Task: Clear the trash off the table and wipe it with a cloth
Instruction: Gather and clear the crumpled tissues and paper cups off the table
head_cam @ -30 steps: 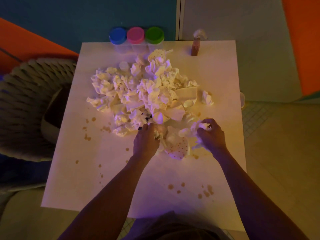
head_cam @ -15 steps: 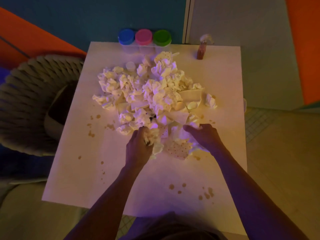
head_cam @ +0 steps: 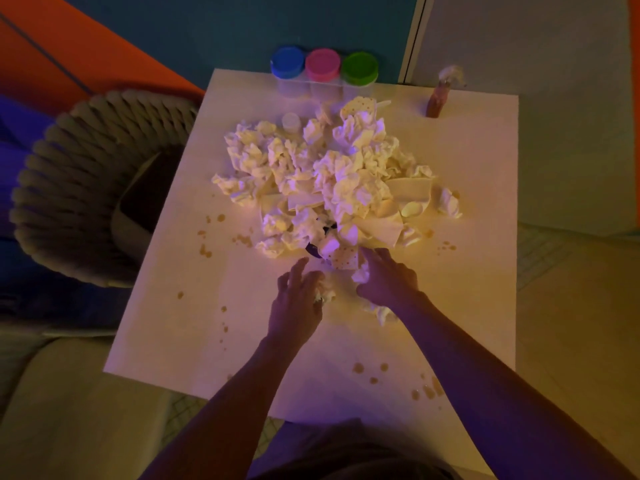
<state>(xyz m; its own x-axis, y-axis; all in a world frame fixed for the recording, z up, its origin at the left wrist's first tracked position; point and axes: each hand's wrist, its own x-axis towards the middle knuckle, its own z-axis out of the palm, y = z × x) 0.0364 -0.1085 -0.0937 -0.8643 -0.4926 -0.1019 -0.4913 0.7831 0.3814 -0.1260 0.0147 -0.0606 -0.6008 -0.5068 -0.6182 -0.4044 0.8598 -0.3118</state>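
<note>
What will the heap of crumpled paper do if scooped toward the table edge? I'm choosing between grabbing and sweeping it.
The crumpled paper pile is loose, separate wads, so it will probably scatter rather than slide as one. It looks light and springy, likely compressing under the left hand and right hand. Flat card pieces may slip out.

— How's the light?
— Dim and coloured: warm yellow over most of the counter (head_cam: 467,161), a violet cast on its near side and on the crumpled paper pile (head_cam: 322,188).
— Shadows?
— Soft ones under both forearms.
— Sharpness?
— Soft throughout; the left hand (head_cam: 294,306) is slightly blurred. The wide lens bends the counter's edges, and corners fall dark.
</note>
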